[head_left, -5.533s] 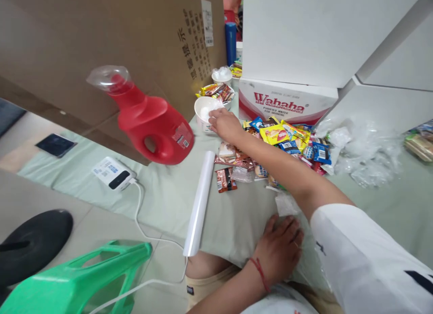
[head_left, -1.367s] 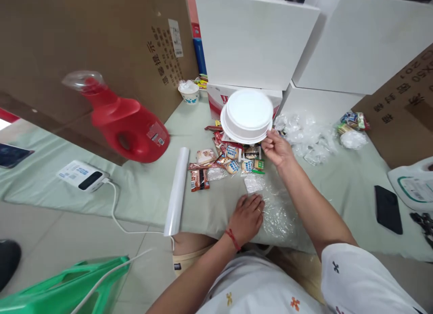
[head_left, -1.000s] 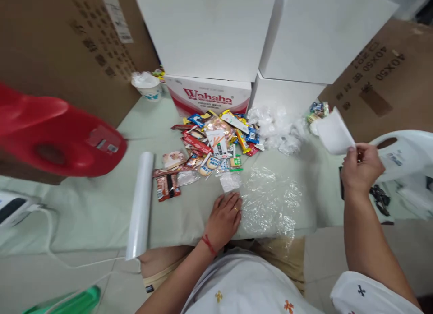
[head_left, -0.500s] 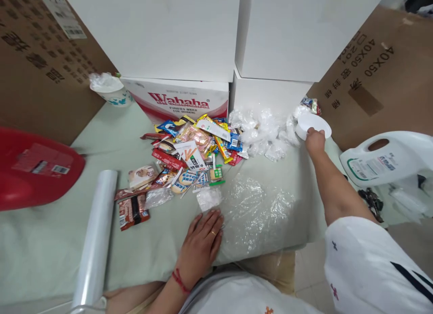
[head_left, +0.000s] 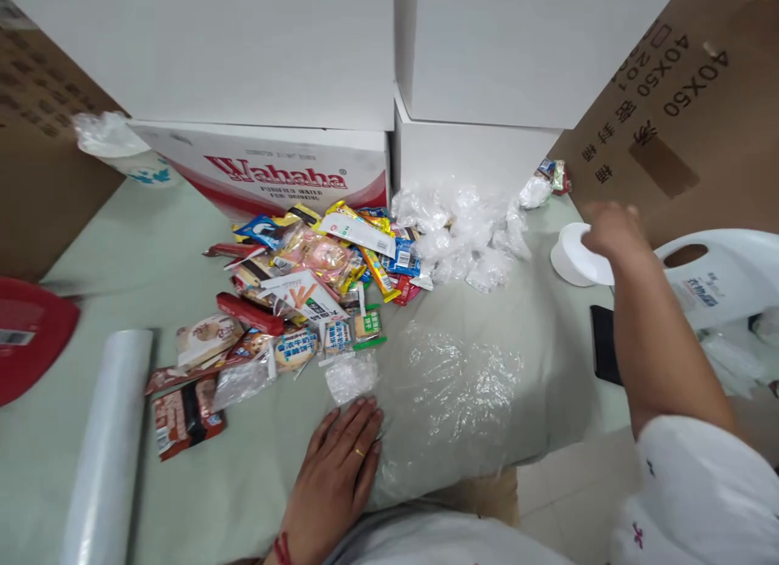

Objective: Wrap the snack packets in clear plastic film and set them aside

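My left hand (head_left: 336, 463) lies flat on the light green cloth, fingers stretched out. Its fingertips are by a crumpled clear wrapper (head_left: 351, 378) and the edge of a thin clear plastic sheet (head_left: 454, 386). At the right, my right hand (head_left: 613, 228) is smeared by motion over the right rim of a round white bowl (head_left: 570, 266). Whether its fingers grip the bowl is unclear. A heap of packaged snacks (head_left: 316, 256) spreads ahead of my left hand, with a brown snack packet (head_left: 188, 417) at its near left.
Crumpled clear plastic (head_left: 466, 228) lies before stacked white boxes. A Wahaha carton (head_left: 273, 171) stands behind the snacks. At left are a film roll (head_left: 109, 447), a red container (head_left: 30, 338) and a paper cup (head_left: 137, 159). At right are a dark phone (head_left: 604, 346) and a white jug (head_left: 706, 277).
The white bowl has shifted right and now sits more upright. My right hand has moved right, from the bowl's near rim to its right side. My left hand stays flat; the view has shifted.
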Demonstrator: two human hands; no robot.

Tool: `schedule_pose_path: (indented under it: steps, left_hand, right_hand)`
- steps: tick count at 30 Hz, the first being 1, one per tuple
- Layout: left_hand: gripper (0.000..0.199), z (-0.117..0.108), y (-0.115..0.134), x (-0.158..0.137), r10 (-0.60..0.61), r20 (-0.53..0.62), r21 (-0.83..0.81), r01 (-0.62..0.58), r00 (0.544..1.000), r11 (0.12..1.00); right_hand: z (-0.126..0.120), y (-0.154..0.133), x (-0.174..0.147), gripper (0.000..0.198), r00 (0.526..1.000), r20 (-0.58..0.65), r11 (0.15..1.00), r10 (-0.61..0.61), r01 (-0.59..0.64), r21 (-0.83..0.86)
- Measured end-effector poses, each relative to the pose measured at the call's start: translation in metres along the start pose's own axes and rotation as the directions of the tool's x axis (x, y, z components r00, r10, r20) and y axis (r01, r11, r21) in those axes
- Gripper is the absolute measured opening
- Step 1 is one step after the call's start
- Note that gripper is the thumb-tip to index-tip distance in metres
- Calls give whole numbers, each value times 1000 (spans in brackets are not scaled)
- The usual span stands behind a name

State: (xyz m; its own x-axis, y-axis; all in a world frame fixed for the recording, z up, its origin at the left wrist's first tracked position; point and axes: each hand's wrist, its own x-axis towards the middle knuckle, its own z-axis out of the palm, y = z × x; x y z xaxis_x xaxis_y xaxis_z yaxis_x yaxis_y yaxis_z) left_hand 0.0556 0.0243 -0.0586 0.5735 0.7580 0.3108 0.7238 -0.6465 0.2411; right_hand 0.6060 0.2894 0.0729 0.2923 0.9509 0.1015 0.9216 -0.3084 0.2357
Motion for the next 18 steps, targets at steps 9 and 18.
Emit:
schedule_pose_path:
  steps: [9,18]
  left_hand:
    - [41,-2,-3,2,26,-6,42,-26,1000,999]
    - [42,4,-6,-2,17,-4,24,-17,1000,1000]
  right_hand:
    - [29,-101,94,58,987,134,968,89,-117,221]
    - [-3,-77,-17,51,986,-123,917,116,-59,394]
